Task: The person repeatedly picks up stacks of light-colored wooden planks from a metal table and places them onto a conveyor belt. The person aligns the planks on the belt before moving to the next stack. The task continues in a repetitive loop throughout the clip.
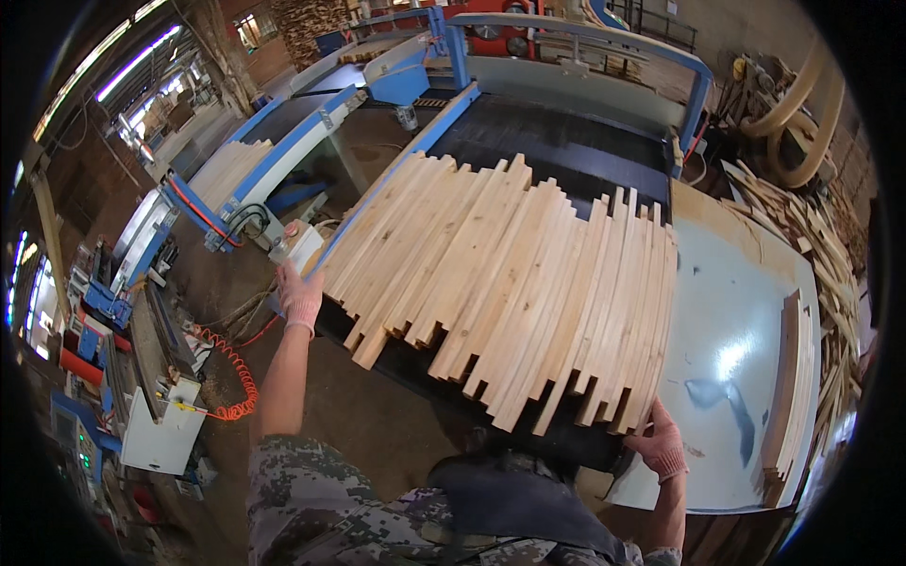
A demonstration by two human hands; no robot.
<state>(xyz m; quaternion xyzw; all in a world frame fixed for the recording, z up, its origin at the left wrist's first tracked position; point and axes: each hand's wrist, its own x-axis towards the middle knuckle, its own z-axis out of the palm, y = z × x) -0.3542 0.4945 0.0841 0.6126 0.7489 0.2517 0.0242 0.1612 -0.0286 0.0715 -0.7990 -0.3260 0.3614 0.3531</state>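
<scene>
A wide layer of long pale wood strips (pixel 491 255) lies side by side on a black conveyor belt (pixel 566 132), their ends uneven. My left hand (pixel 300 300), in a pinkish work glove, is at a small white control box (pixel 304 247) with a reddish button, beside the belt's left edge. Its fingers are spread against the box. At the near right corner of the layer, my right hand (pixel 661 447), gloved alike, touches the end of the outermost strips. The thumb and fingers of this hand stand apart, not wrapped round a strip.
A pale metal side table (pixel 717 377) adjoins the belt on the right, with several strips (pixel 793 387) along its far edge. Scrap wood (pixel 812 255) is piled beyond. Left are a second conveyor (pixel 274 170), an orange coiled hose (pixel 243 387) and a white machine cabinet (pixel 165 429).
</scene>
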